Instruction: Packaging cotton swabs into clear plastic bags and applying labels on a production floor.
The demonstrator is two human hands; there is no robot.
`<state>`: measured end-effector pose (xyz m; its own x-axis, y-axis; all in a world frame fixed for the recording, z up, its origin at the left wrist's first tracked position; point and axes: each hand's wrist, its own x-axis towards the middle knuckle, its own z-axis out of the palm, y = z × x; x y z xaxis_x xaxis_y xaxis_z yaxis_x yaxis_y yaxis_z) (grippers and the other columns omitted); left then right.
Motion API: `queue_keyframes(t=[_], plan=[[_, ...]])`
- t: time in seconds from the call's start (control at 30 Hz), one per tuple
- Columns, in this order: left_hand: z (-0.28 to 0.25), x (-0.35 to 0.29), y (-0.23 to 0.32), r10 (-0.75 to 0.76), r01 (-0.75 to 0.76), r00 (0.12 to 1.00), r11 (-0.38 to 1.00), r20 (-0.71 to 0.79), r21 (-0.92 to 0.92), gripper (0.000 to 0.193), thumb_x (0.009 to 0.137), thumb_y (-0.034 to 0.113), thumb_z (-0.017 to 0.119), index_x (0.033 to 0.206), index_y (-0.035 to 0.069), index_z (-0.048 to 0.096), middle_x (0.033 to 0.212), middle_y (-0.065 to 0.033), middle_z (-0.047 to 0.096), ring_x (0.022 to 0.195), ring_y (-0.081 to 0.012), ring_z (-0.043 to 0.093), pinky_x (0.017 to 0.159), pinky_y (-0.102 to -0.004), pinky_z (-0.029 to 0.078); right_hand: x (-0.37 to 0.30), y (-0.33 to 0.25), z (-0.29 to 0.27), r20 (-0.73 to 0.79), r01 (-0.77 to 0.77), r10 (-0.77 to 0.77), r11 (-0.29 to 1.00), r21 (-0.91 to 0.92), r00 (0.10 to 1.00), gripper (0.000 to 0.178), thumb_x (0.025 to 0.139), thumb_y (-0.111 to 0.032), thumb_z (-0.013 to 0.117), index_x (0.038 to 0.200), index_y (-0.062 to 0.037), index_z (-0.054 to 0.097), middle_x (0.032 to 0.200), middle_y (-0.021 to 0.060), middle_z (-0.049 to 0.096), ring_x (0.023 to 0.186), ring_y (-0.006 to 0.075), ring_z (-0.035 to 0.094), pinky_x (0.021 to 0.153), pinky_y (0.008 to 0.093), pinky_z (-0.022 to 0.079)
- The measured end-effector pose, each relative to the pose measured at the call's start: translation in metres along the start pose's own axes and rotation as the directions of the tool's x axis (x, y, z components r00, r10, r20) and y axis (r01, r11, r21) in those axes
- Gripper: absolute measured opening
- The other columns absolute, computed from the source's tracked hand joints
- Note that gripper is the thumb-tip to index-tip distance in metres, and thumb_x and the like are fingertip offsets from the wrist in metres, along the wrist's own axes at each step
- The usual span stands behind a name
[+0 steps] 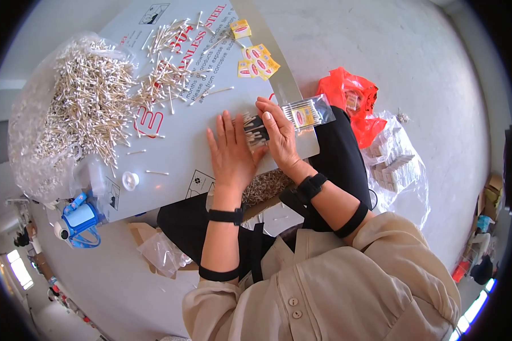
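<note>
My left hand (232, 149) lies nearly flat at the table's near right part, fingers stretched, its side against loose cotton swabs. My right hand (280, 136) curls over a small black holder (259, 133) with cotton swabs in and around it; its underside is hidden by the hands. Just past the right hand, a clear plastic bag (324, 108) filled with cotton swabs and bearing a yellow label (305, 115) sticks out over the table's edge. Beyond my hands, several yellow and white label cards (259, 61) lie on the table.
A large clear bag (28, 125) spills a heap of cotton swabs (88, 94) on the left of the metal table (182, 153). A small white cup (130, 181) stands near the front edge. Below are a box of swabs (265, 186), a red bag (350, 94) and a bag of white packs (393, 170).
</note>
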<state>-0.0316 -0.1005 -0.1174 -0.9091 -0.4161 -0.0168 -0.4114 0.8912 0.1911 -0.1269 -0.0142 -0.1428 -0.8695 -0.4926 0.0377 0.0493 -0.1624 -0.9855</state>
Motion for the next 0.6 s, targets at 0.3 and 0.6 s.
queue_keyframes(t=[0.3, 0.6], plan=[[0.02, -0.001, -0.011, -0.464, -0.059, 0.802, 0.566, -0.377, -0.822, 0.051, 0.093, 0.015, 0.054, 0.14, 0.0, 0.041, 0.148, -0.0219, 0.036, 0.138, -0.0375, 0.032, 0.114, -0.0443, 0.026, 0.003, -0.006, 0.005, 0.029, 0.024, -0.023, 0.999, -0.04, 0.999, 0.034, 0.104, -0.021, 0.045, 0.127, 0.0023, 0.056, 0.136, 0.0113, 0.052, 0.12, 0.0166, 0.051, 0.104, 0.0287, 0.04], [-0.009, 0.015, -0.034, -0.087, -0.02, 0.935, 0.955, -0.344, -0.296, 0.019, 0.069, -0.001, 0.071, 0.084, 0.008, 0.065, 0.091, -0.0046, 0.058, 0.095, -0.0276, 0.053, 0.086, -0.0395, 0.043, 0.009, 0.0, 0.003, -0.009, 0.058, -0.059, 0.992, -0.111, 0.998, 0.027, 0.1, -0.018, 0.052, 0.116, 0.0039, 0.059, 0.127, 0.0164, 0.058, 0.113, 0.024, 0.056, 0.096, 0.0319, 0.044]])
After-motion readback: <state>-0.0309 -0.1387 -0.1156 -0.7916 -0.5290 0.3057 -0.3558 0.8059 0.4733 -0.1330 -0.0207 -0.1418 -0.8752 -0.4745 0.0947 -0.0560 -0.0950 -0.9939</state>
